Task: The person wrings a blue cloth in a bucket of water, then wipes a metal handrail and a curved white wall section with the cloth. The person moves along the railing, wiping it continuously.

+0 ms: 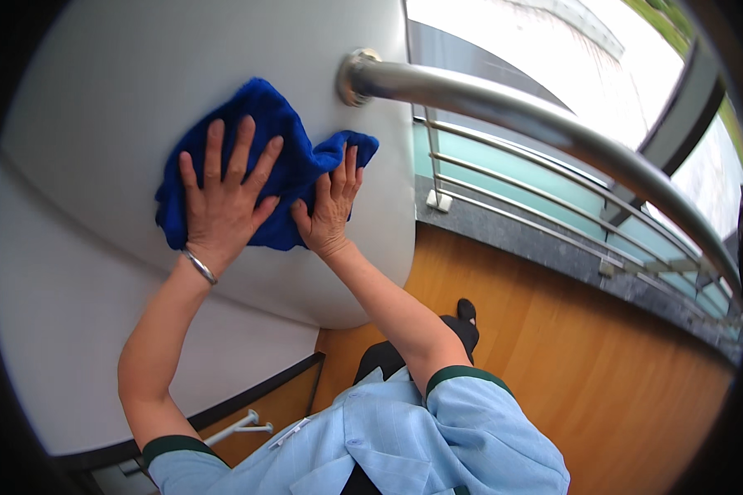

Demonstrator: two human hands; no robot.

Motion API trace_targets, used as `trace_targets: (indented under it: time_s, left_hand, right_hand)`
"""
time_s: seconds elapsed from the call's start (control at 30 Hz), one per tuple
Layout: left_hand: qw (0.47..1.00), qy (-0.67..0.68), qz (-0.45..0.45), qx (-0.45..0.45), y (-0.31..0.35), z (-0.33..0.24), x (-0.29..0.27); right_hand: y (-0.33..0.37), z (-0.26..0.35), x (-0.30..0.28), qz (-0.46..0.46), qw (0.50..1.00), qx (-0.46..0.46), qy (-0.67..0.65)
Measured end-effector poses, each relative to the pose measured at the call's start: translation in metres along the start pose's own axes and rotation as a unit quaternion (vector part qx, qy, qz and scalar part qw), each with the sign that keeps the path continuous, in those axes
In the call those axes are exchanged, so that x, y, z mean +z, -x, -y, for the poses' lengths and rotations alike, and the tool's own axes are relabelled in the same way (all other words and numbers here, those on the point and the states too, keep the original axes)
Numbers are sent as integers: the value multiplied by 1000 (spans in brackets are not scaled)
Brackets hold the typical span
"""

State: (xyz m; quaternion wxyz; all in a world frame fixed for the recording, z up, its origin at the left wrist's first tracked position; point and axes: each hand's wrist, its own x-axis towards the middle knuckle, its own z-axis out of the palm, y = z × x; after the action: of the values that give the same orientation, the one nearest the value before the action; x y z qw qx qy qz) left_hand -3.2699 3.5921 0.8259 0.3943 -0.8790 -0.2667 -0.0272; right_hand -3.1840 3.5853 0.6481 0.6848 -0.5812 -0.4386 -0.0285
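Plainly, the left hand point(223, 200) lies flat on a blue cloth point(295, 165), its grip open and fingers spread. The cloth sits rumpled against a pale panel point(132, 107), near the end of a metal rail point(520, 103). The right hand point(331, 210) rests on the cloth too; whether its grip pinches any, one cannot quite tell.

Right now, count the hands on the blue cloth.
2: the left hand lies spread on the blue cloth's left part; the right hand lies on its right part.
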Motion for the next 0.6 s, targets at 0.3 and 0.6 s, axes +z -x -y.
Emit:
trace_targets:
  time_s: [0.3,0.6]
  left_hand:
    - [974,136,92,156,1,-132,94]
    - [951,-78,203,219,-36,-271,191]
  right_hand:
    - [110,-126,0,1,981,191,-19]
    - [197,-278,10,-6,935,347,-75]
